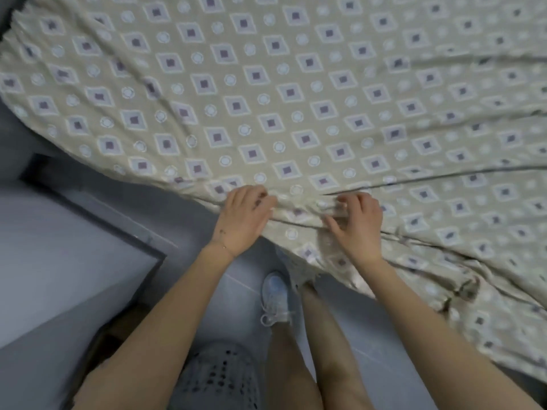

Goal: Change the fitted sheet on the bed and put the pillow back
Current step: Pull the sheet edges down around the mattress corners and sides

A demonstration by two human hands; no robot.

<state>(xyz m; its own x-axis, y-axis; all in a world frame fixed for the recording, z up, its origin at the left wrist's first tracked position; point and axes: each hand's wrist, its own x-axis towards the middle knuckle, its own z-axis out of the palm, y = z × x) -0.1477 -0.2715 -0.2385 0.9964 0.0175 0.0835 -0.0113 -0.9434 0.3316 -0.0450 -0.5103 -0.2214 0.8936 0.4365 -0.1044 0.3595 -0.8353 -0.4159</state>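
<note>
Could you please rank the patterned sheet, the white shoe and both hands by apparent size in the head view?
1. The sheet, filling most of the frame.
2. The left hand and the right hand: about alike, so unranked.
3. The shoe: smallest looking, though farther from the camera.

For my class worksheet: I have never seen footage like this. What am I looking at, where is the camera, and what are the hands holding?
There is no machine here: a person works with two bare hands. The single picture comes from a camera worn on the head, looking forward and down. A beige sheet with a diamond pattern lies spread out, filling most of the picture. The left hand and the right hand both grip its bunched near edge, fingers curled into the folds. Below them are a grey floor and one pale shoe.
</note>
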